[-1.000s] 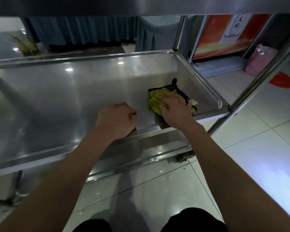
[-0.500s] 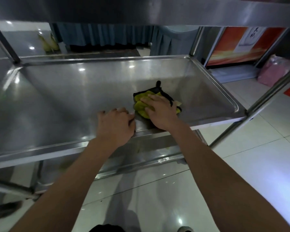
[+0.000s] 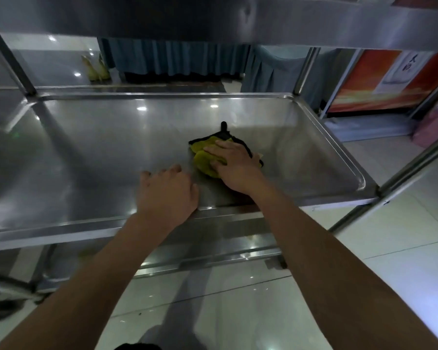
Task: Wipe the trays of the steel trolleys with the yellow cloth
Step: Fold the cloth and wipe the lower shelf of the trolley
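Leftward slides the yellow cloth (image 3: 208,160), right hand (image 3: 234,168) pressing it flat-fingered; left hand (image 3: 168,192), fingers spread, braces the middle tray (image 3: 86,147). Cloth's bunched — may skip patches.

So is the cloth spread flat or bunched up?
Bunched up: the cloth sits in crumpled folds under the right hand on the tray.

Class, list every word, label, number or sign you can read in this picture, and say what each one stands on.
No text here reads with certainty.
White sheet on the orange-red poster: dark brush-style characters, too blurred to read.
Steel tray, yellow cloth: no lettering visible.
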`<state>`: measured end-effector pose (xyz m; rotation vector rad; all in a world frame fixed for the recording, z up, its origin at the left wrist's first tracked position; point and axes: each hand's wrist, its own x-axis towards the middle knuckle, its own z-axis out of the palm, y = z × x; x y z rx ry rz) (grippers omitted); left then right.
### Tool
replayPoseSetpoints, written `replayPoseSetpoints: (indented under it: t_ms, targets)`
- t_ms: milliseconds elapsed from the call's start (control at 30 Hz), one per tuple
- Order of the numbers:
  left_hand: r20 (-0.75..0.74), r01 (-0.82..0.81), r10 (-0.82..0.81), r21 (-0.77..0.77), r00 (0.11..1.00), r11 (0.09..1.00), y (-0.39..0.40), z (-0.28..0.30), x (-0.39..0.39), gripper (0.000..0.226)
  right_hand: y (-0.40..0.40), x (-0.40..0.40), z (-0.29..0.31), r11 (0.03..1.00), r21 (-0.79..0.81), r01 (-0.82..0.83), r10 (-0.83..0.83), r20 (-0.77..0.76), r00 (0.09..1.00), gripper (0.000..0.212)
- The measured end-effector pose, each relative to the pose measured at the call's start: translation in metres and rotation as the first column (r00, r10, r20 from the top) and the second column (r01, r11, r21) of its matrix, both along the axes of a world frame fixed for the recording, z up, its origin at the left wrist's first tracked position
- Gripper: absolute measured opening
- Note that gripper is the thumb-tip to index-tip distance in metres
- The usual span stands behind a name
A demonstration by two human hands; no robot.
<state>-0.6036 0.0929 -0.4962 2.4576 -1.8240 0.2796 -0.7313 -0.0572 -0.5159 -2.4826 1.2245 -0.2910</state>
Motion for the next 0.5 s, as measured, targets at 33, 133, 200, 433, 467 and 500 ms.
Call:
replayPoseSetpoints:
  t_ms: [33, 133, 200, 433, 467, 500]
  targets:
    - [0.016, -0.015, 0.015, 0.006, 1.0, 1.0, -0.003, 0.001, -0.002, 0.039, -0.013, -0.015, 0.001, 0.999, -0.01, 0.039, -0.039, -0.007, 0.999, 0.042]
    - [0.036, -0.051, 0.051, 0.005, 0.998, 0.999, -0.013, 0.001, -0.005, 0.041, -0.058, -0.073, 0.001, 0.98, -0.068, 0.188, -0.187, 0.024, 0.982, 0.041]
    - [0.045, -0.07, 0.069, 0.014, 0.997, 0.997, -0.022, 0.001, -0.008, 0.045, -0.083, -0.108, 0.0, 0.963, -0.077, 0.259, -0.259, 0.019, 0.966, 0.042]
    - [0.136, -0.077, 0.068, 0.061, 0.988, 0.995, -0.043, 0.004, -0.017, 0.051, -0.129, -0.166, 0.003, 0.917, -0.113, 0.383, -0.384, 0.01, 0.923, 0.049]
    - [0.136, -0.074, 0.065, 0.062, 0.989, 0.995, -0.045, 0.004, -0.019, 0.05, -0.133, -0.173, 0.003, 0.905, -0.101, 0.413, -0.414, 0.014, 0.91, 0.049]
    - [0.144, -0.079, 0.069, 0.066, 0.987, 0.995, -0.046, 0.005, -0.022, 0.05, -0.136, -0.179, 0.003, 0.893, -0.087, 0.441, -0.441, 0.015, 0.897, 0.048]
